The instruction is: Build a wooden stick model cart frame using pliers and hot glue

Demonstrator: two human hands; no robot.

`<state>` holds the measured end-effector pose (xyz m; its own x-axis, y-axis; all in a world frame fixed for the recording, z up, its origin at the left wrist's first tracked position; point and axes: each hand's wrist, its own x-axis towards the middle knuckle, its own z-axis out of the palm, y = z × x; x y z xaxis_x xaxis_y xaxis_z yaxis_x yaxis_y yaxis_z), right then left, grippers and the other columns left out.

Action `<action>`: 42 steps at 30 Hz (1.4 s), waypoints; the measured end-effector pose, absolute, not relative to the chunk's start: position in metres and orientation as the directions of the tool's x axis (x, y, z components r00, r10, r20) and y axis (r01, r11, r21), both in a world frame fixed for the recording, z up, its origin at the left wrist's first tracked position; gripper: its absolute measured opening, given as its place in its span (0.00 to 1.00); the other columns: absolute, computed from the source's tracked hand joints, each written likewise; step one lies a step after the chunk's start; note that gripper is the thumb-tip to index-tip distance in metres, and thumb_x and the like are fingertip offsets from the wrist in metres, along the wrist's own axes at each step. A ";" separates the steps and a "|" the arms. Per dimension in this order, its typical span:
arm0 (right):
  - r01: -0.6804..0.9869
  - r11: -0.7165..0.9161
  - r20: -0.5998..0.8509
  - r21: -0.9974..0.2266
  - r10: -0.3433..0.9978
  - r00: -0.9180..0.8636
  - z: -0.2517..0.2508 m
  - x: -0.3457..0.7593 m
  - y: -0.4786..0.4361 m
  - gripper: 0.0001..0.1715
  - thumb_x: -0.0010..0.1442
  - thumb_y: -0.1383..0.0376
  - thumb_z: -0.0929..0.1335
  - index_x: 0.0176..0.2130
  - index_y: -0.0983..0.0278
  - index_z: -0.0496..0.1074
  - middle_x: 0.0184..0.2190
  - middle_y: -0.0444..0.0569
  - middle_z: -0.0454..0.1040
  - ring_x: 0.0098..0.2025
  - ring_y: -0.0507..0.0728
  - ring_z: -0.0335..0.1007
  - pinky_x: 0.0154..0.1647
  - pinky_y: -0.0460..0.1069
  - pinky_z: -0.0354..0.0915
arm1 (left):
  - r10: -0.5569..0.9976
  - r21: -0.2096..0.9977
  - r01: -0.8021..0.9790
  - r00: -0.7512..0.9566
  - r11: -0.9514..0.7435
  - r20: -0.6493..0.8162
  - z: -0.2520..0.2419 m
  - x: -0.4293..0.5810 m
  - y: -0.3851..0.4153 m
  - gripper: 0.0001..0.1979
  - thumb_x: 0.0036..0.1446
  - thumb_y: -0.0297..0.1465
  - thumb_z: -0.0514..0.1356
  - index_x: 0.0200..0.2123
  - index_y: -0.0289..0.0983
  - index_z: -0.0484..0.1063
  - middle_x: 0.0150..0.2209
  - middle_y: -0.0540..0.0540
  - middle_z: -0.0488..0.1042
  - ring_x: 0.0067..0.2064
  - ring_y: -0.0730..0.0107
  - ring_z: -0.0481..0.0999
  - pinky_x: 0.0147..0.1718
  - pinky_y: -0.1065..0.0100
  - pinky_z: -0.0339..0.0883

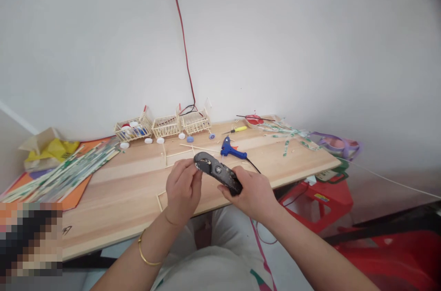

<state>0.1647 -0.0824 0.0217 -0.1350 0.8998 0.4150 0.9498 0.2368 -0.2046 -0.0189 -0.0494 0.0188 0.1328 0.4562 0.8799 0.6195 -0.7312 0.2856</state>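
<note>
My right hand (253, 192) is wrapped round the handles of a pair of black cutting pliers (217, 170), held tilted above the table's front edge. A round pivot shows midway along the tool, and its jaws point left. My left hand (184, 185) pinches with thumb and fingertips right at the jaws; what sits between those fingers is hidden. Behind the tool lies a blue hot glue gun (232, 149) with a black cord. Thin wooden sticks (179, 155) form a flat frame on the table just beyond my left hand.
Small stick-built carts (195, 122) with bottle-cap wheels stand along the wall. To the left, a bundle of sticks (74, 174) lies on an orange sheet. A yellow-handled screwdriver (239, 129), a red bowl (254, 120) and green-white strips (287, 132) are at back right. Red stools (327, 206) stand right.
</note>
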 end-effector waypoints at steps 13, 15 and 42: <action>0.781 0.273 0.270 -0.562 0.953 -0.139 0.031 0.169 -0.077 0.14 0.55 0.54 0.66 0.35 0.61 0.67 0.24 0.42 0.70 0.26 0.53 0.66 0.26 0.45 0.57 | 0.649 0.526 0.525 0.067 -0.669 0.758 0.020 -0.017 -0.044 0.05 0.60 0.27 0.52 0.33 0.36 0.66 0.30 0.47 0.70 0.34 0.71 0.69 0.34 0.70 0.63; 0.710 0.318 0.296 -0.628 0.942 -0.161 0.037 0.172 -0.077 0.17 0.54 0.56 0.67 0.42 0.61 0.66 0.29 0.44 0.72 0.30 0.54 0.67 0.30 0.47 0.61 | 0.746 0.664 0.421 0.050 -0.618 0.664 0.021 -0.017 -0.045 0.07 0.61 0.31 0.51 0.33 0.36 0.67 0.29 0.48 0.69 0.32 0.72 0.69 0.33 0.70 0.63; 0.822 0.318 0.220 -0.472 0.946 -0.240 0.053 0.171 -0.090 0.16 0.50 0.54 0.69 0.34 0.60 0.65 0.26 0.43 0.70 0.28 0.54 0.66 0.26 0.46 0.55 | 0.801 0.789 0.166 0.227 -0.592 0.554 0.026 -0.027 -0.052 0.10 0.60 0.34 0.54 0.37 0.35 0.71 0.33 0.44 0.74 0.37 0.67 0.72 0.38 0.67 0.66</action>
